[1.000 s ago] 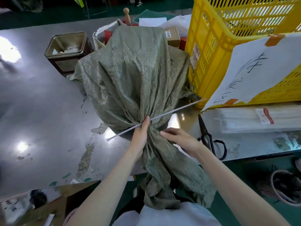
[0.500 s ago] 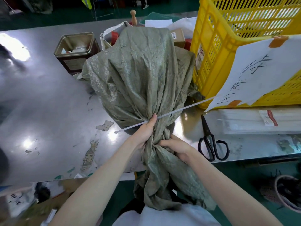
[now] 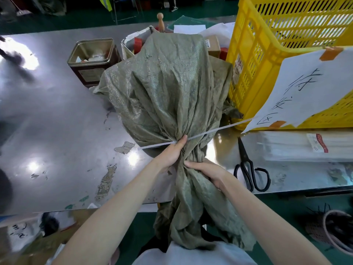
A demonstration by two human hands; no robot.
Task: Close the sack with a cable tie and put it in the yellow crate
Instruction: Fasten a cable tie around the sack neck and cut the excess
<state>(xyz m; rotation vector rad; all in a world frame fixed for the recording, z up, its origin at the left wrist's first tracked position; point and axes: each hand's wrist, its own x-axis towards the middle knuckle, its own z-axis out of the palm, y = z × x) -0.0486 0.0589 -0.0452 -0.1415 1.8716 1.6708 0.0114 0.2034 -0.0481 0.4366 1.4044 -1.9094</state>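
Observation:
A filled grey-green woven sack lies on the steel table, its gathered neck pointing at me and its loose mouth hanging over the near edge. My left hand grips the neck and pins a long white cable tie across it under the thumb; the tie sticks out straight on both sides. My right hand clasps the neck just below the left hand. The yellow crate stands at the right, touching the sack, with a handwritten paper sheet taped to its front.
Black scissors lie right of my right hand. A bag of white cable ties lies in front of the crate. Behind the sack are a square metal tin, cardboard boxes and papers. A basket sits on the green floor.
My right hand moved from hovering beside the neck to clasping it below the left hand. The left hand and the cable tie stayed in place.

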